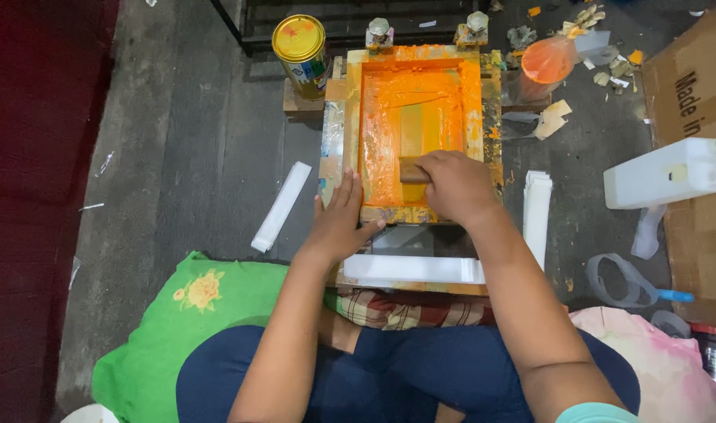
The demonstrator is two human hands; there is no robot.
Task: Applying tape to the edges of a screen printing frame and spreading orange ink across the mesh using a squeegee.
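Orange ink coats the inside of the wooden frame [414, 59], and there the fingers of the right hand [454, 185] are curled tight over a wooden scraper [412, 170], which sits near the frame's near end; how far its blade reaches under the hand cannot be seen. The left hand [340, 221] lies flat with fingers together and thumb spread, pressing the frame's near left corner. Just below both hands a white strip [413, 269] lies crosswise under the frame's front edge. More white strips [536, 210] are stacked at the right, another white strip [282, 205] lies at the left. A yellow tin [301, 44] stands beside the far left corner, a white jug [666, 173] well apart to the right.
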